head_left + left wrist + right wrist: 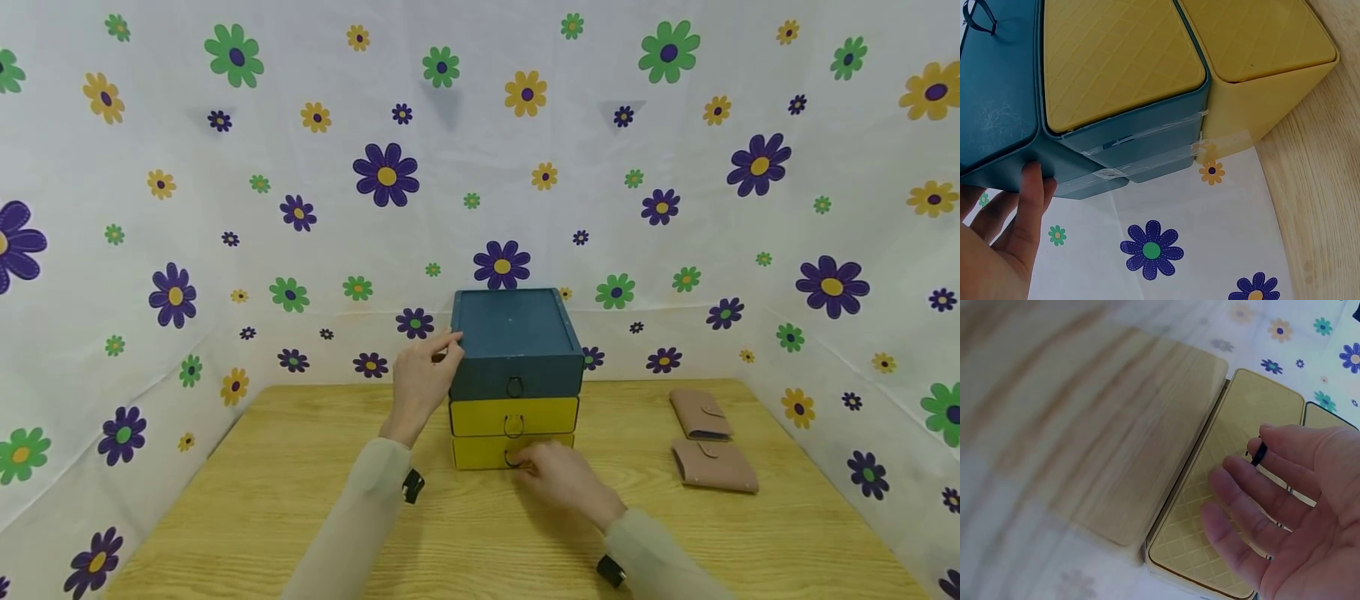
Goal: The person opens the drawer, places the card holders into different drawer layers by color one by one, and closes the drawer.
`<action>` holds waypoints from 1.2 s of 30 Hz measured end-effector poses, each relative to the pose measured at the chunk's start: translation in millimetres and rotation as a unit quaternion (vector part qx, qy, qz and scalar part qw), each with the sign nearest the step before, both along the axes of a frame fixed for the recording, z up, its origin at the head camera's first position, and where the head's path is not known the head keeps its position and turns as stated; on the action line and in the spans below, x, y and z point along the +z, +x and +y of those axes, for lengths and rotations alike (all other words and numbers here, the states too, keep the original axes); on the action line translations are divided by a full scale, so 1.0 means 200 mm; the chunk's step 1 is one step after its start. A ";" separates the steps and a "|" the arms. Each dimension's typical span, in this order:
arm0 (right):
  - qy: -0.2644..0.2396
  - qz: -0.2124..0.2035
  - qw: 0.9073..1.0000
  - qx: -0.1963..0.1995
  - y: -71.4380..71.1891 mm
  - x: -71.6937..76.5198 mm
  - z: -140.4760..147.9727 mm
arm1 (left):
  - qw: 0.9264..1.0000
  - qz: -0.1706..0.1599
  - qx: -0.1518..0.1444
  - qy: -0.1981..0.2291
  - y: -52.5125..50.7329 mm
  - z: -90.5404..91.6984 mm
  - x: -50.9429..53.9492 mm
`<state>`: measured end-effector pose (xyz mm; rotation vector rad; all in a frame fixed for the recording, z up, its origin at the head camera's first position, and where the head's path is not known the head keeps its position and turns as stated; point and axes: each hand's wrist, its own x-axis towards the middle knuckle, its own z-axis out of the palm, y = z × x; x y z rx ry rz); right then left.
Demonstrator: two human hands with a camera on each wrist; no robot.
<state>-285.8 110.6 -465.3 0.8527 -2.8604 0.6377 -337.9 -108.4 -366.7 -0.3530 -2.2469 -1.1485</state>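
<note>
A stack of three drawers stands on the table, with a blue drawer (pixel 517 379) on top and a yellow middle drawer (pixel 480 417) under it. At the bottom, the yellow lowest drawer (pixel 476 452) looks closed. My left hand (pixel 422 379) touches the left side of the blue unit, its fingertips (pixel 1032 172) against the wall near the front edge. My right hand (pixel 562 479) is at the front of the lowest drawer. Between thumb and forefinger it pinches a black loop handle (pixel 1260 454); the other fingers are loosely bent in front of the quilted yellow face.
Two pinkish-brown snap wallets lie at the table's right: one farther back (pixel 699 414), one nearer (pixel 716 465). Clear tape (pixel 1147 156) runs along the stack's side. A white flowered cloth (pixel 480 108) encloses the wooden table (pixel 300 467) at the back and sides.
</note>
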 end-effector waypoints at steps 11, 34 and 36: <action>0.005 0.009 1.000 -0.004 0.03 0.00 0.00 | 1.000 0.003 -0.002 0.002 0.00 0.00 0.00; 0.014 -0.010 0.998 0.055 0.18 0.05 0.03 | 1.000 0.012 -0.007 0.007 0.00 -0.01 -0.01; 0.015 -0.012 0.998 0.056 0.19 0.05 0.03 | 1.000 0.015 -0.007 0.006 -0.01 0.00 -0.01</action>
